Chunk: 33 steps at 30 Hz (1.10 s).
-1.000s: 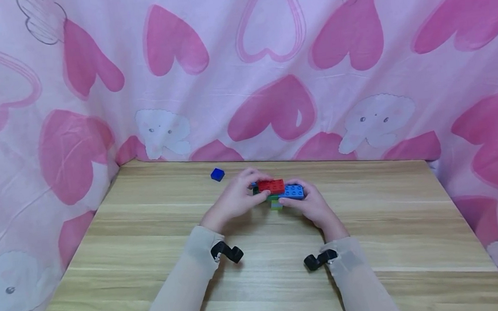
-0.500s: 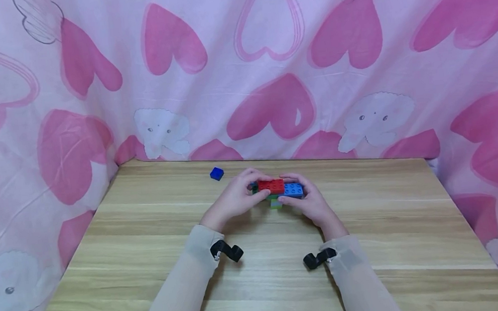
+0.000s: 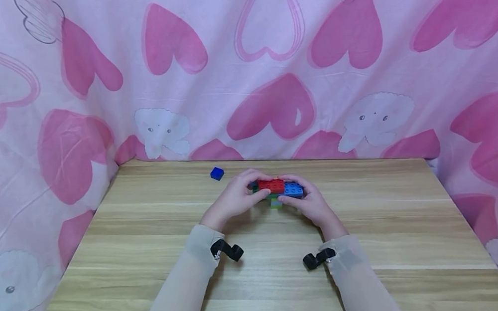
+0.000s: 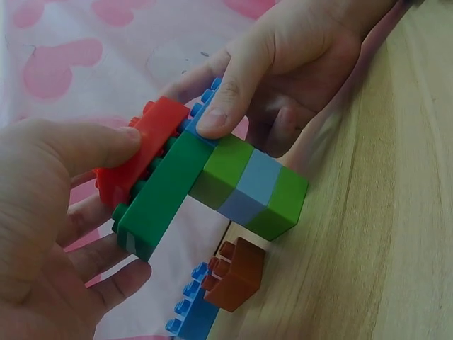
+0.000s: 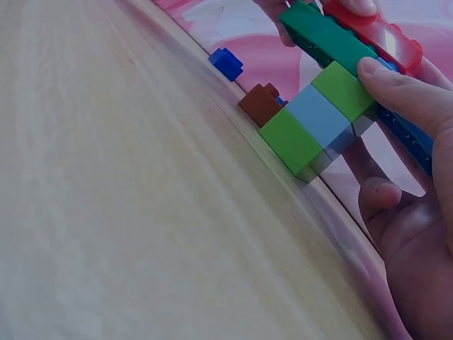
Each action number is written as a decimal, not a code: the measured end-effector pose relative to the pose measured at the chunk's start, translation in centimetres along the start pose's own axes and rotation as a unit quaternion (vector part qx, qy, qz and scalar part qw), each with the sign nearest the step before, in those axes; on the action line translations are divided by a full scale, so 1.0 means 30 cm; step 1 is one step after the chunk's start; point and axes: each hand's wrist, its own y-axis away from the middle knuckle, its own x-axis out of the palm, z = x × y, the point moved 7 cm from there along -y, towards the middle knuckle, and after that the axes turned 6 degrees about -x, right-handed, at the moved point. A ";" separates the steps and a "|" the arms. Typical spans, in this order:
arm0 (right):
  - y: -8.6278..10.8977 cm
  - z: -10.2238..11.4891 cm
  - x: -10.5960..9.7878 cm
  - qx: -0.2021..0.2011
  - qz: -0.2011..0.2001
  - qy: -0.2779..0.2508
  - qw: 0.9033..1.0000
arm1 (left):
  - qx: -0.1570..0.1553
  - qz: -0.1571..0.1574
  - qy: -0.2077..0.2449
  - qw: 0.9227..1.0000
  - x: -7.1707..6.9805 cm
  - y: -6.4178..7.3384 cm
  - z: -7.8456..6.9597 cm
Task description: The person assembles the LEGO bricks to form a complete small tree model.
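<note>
In the head view my left hand [image 3: 236, 195] pinches a red brick [image 3: 274, 186] at the top of a small toy brick build. In the left wrist view its thumb lies on the red brick, which sits along the studs of a long green brick [image 4: 168, 195], and its fingers curl round the far side. My right hand [image 3: 314, 203] pinches a blue brick [image 3: 294, 189] at the build's right end, thumb in front and fingers behind. Below hangs a column of a light green brick [image 4: 221, 172], a light blue brick [image 4: 250, 185] and another light green brick [image 4: 287, 204].
A dark blue brick [image 3: 216, 173] lies on the wooden table [image 3: 270, 283] toward the back left. Behind the build, a brown brick [image 4: 241, 276] and a blue brick [image 4: 194, 312] show in the left wrist view. A pink heart-patterned curtain [image 3: 198, 100] borders the table's back and sides.
My right hand's fingers have slid left along the back of the build, close to the red brick. My left hand keeps its grip, almost still.
</note>
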 end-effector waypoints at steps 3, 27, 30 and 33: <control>-0.001 -0.001 0.000 0.000 0.000 0.002 1.000 | -0.002 0.000 0.005 1.000 0.000 0.000 0.007; 0.000 0.005 -0.003 -0.005 -0.009 0.011 1.000 | 0.002 -0.014 0.079 0.997 0.022 -0.004 0.060; 0.001 0.004 -0.006 -0.009 -0.012 0.014 1.000 | 0.008 -0.017 0.077 0.997 0.022 -0.003 0.061; -0.001 0.005 -0.005 -0.014 -0.013 0.018 1.000 | 0.013 -0.019 0.076 0.997 0.021 -0.001 0.062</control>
